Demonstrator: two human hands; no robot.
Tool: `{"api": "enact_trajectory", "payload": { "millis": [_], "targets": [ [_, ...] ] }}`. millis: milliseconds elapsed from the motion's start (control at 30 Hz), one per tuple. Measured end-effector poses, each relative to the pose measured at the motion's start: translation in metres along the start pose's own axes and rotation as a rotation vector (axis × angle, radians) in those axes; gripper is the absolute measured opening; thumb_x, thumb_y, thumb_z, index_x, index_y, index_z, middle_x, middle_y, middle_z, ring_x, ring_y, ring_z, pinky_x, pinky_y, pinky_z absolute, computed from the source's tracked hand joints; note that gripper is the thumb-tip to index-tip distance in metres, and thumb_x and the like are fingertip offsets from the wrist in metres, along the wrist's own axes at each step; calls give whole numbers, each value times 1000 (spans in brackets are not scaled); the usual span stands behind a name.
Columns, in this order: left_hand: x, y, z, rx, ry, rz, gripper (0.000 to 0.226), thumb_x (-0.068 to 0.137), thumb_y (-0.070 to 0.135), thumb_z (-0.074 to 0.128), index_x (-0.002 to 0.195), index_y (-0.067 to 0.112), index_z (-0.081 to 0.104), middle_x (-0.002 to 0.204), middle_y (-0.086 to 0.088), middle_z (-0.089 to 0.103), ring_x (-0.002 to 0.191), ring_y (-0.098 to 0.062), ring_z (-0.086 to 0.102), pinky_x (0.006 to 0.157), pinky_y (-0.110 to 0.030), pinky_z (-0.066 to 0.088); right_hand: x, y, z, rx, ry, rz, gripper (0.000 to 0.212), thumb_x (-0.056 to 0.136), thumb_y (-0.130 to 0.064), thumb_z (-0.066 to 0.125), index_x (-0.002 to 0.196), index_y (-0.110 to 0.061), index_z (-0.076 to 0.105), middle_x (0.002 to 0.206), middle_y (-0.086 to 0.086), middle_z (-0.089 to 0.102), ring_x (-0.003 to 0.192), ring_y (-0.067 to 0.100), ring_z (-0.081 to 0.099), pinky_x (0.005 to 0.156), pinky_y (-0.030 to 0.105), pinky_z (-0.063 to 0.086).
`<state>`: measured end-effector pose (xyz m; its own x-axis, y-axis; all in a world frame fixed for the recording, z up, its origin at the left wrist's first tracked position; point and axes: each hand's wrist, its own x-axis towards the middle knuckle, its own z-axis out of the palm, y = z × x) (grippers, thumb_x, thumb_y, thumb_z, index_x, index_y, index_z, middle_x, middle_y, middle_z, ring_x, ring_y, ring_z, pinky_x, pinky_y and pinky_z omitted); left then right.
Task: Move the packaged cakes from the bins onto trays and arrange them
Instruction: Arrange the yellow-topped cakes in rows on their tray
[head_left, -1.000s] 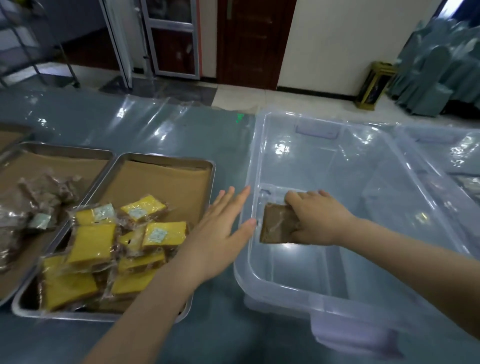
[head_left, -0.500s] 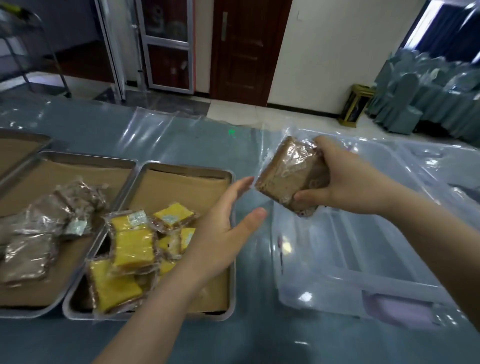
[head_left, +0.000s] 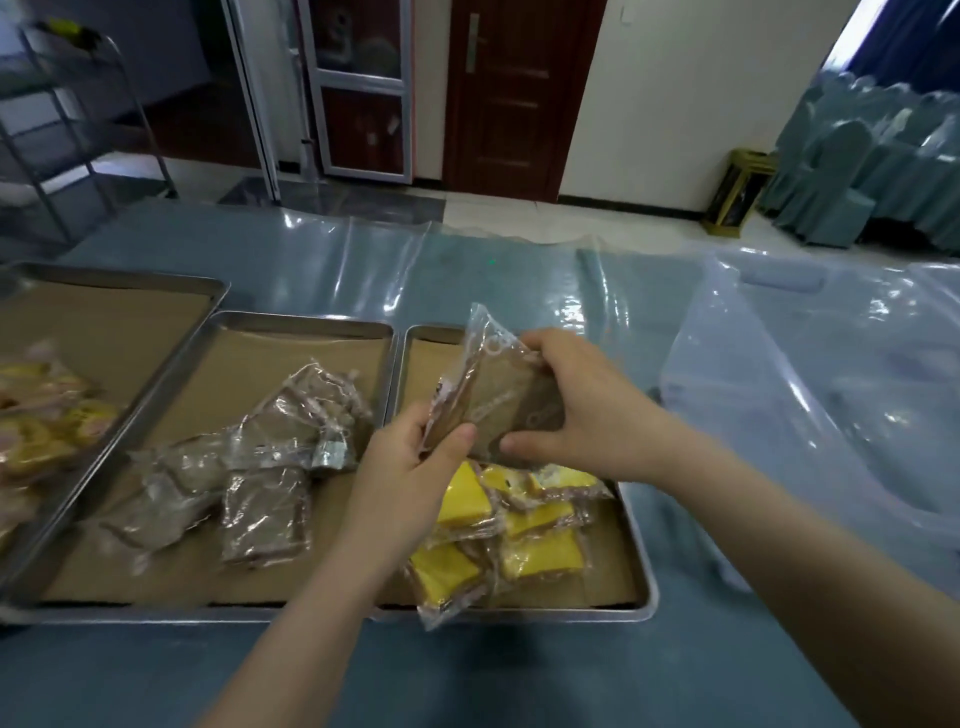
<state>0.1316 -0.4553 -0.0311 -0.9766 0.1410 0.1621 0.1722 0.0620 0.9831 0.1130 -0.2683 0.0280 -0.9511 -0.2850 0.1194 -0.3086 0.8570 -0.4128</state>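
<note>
Both hands hold one brown packaged cake (head_left: 498, 400) in the air over the back half of the right tray (head_left: 643, 571): left hand (head_left: 410, 467) pinches its lower left edge, right hand (head_left: 587, 415) grips its right side with fingers over the top and thumb underneath. Yellow cakes (head_left: 540, 556) lie piled in that tray's front half, directly below the held pack. Just left of the tray is the middle tray (head_left: 291, 322) with loose brown cakes (head_left: 265, 509), a third tray (head_left: 130, 283) is further left, and the clear bin (head_left: 779, 415) stands just right, all on the blue table (head_left: 467, 675).
</note>
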Motion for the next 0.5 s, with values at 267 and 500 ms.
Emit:
{"api": "enact_trajectory", "payload": {
  "millis": [267,500],
  "targets": [
    [-10,-52,-80,-222,71,-216,29,91,6,54,91,29,71,86,9,73,78,-5,69,60,-11,48,33,-40,89,457,51,188,21,95,-31,52,95,-14,62,88,4,64,82,18,58,73,37,46],
    [-11,-107,-146,-279,187,-422,21,91,15,56,104,26,68,94,-2,72,77,-23,68,64,-36,55,68,-54,149,654,26,308,9,87,-26,66,84,-34,67,87,-14,69,81,0,62,74,20,50]
  ]
}}
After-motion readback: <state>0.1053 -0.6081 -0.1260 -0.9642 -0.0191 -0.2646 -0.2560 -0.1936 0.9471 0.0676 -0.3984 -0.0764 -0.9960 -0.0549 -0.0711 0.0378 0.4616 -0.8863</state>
